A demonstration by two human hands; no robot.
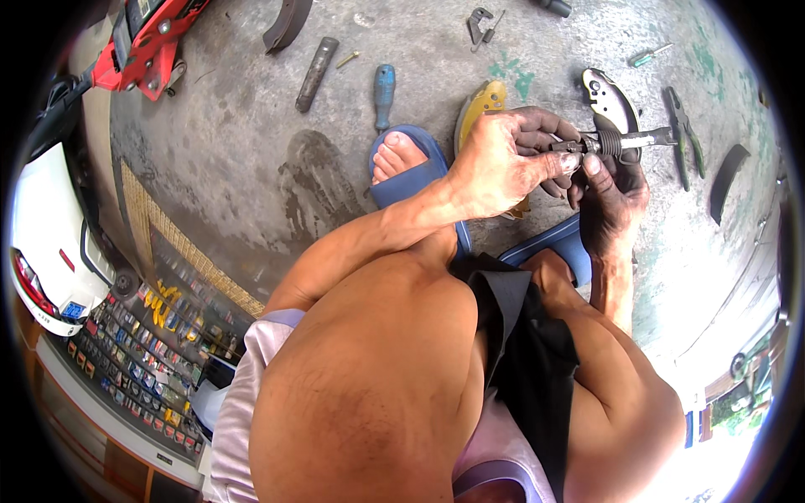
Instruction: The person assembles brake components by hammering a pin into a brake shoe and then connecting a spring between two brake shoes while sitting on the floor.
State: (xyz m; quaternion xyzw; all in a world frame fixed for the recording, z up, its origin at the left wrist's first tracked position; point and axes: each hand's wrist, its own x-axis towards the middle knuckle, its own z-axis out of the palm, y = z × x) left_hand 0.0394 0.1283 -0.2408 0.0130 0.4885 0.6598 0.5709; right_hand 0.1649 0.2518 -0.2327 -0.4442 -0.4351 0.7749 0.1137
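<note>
Both hands hold a metal brake adjuster (652, 140) with a coil spring (610, 144) around its middle, raised above the floor. My left hand (507, 163) pinches its left end with grease-blackened fingers. Below the spring, my right hand (616, 205) has its thumb against the adjuster; its other fingers are partly hidden behind. The forked end points right, past my fingers. Beyond my left hand lies a yellow brake shoe (482, 101), partly covered by it. A pale metal brake shoe (609, 96) lies just beyond the adjuster.
Pliers (686, 138) and a dark curved lining (728, 183) lie right; a small screwdriver (651, 55) is farther off. A blue-handled tool (384, 94), dark cylinder (316, 75), bolt (347, 59) and metal lever (481, 29) lie ahead. A red jack (142, 59) stands far left.
</note>
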